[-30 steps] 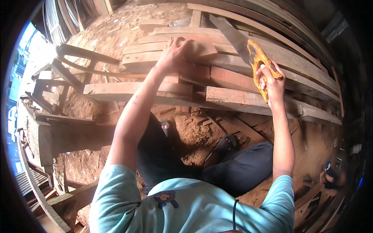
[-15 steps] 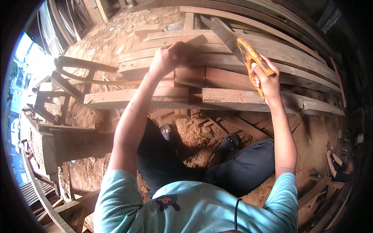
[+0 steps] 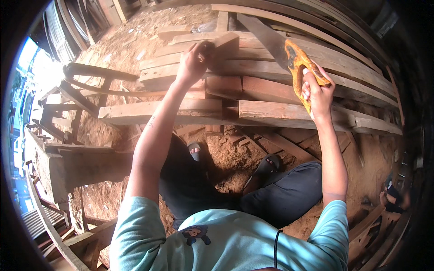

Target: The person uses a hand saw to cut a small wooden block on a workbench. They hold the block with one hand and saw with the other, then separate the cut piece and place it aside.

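Well, right hand (image 3: 319,97) curls round the saw handle (image 3: 300,59)

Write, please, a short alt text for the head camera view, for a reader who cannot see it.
A person's right hand grips a yellow-handled saw, its blade pointing up and left, while the left hand holds a short, blurred piece of wood over long wooden beams. Below are the person's light-blue T-shirt and dark trousers.

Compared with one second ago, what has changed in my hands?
Your left hand moved a little to the left, and the wooden piece it grips shifted and turned with it. Nothing was released. Your right hand still holds the saw; the boards stayed.
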Tool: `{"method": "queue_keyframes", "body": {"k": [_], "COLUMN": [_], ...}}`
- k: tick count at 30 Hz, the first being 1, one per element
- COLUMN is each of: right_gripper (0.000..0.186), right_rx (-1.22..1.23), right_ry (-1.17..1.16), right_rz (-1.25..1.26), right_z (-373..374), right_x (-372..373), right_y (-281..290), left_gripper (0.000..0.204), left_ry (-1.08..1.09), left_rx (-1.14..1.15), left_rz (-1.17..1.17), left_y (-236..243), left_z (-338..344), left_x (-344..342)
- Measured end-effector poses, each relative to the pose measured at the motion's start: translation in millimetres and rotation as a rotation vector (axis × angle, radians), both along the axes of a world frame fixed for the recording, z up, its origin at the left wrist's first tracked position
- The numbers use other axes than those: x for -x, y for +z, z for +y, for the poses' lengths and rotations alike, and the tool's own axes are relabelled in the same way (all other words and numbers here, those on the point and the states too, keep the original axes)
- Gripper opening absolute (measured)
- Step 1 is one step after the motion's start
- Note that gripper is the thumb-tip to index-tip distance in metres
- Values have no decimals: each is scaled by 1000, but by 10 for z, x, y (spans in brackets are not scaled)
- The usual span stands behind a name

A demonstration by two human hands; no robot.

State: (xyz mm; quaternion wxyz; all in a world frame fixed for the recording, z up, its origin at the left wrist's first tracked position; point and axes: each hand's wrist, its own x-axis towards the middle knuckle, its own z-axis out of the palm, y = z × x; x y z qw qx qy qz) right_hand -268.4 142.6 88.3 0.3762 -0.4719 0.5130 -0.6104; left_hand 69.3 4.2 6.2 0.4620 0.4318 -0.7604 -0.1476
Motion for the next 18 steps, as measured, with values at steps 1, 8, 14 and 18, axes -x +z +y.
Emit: {"method": "queue_keyframes", "body": {"k": [1,8,14,18], "right_gripper": [42,41,41,40], "right_rx": [17,114,215,140], "right_ry": [-12,-5,-12,4], "right_rz": [14,209,280,218], "right_z": [4,21,-9,-17], "right_x": [0,-3,-43,3], "right_y": [11,34,-36,-33], "left_gripper": [41,41,36,35], "left_ry": [4,12,-28,-38], "left_rx": [32,-25,170,154], "left_rz": [-11,-43,-193,-351], "left_y": [-28,-46,-7,-47], "left_z": [-7,-9,46,101], "left_x": [21,60,134,206]}}
